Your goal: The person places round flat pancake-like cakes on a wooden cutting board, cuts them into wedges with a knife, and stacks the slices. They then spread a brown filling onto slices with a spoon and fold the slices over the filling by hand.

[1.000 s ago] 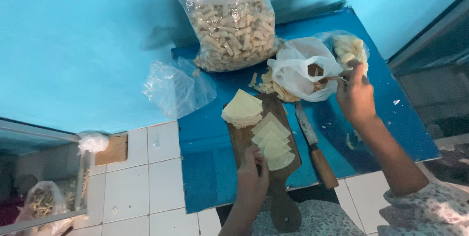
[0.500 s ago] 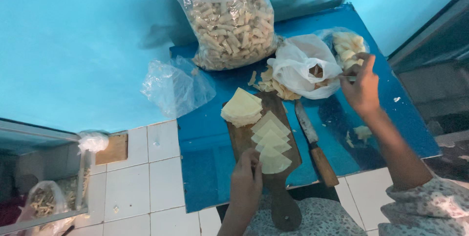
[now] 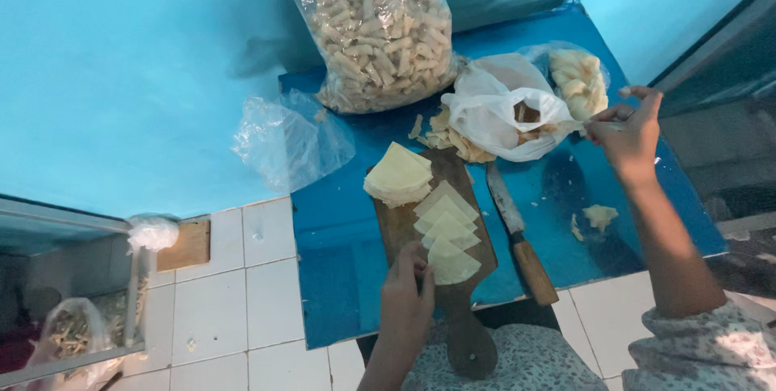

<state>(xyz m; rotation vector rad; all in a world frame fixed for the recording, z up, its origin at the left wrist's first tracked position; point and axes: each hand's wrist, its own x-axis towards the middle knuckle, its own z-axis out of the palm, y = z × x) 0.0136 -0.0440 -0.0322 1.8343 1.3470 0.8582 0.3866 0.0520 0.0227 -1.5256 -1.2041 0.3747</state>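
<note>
A row of pale dough squares (image 3: 449, 233) lies overlapping along a wooden cutting board (image 3: 404, 225) in the lower middle of the frame, and the left hand (image 3: 406, 298) rests at the near end of that row, fingertips pinching the edge of the lowest square. A thicker stack of the same squares (image 3: 398, 174) sits at the far end of the board. The board's rounded handle points toward the bottom edge of the frame, over the person's patterned lap. Just right of the board a knife with a wooden handle (image 3: 520, 237) lies on the blue surface (image 3: 339, 270), blade pointing toward the top of the frame. Further right, a small scrap of dough (image 3: 600, 215) lies on the surface. The right hand (image 3: 626, 132), at the right of the frame, is closed around a thin utensil whose tip reaches toward the mouth of a white plastic bag (image 3: 493, 108) at centre right; what the utensil is cannot be told. Behind that bag a smaller clear bag of pale pieces (image 3: 578, 84) rests. At the top centre stands a large clear bag of rolled pastries (image 3: 376, 35). An empty crumpled clear bag (image 3: 291, 140) lies at the surface's left edge. White floor tiles (image 3: 218, 302) fill the lower left.
</note>
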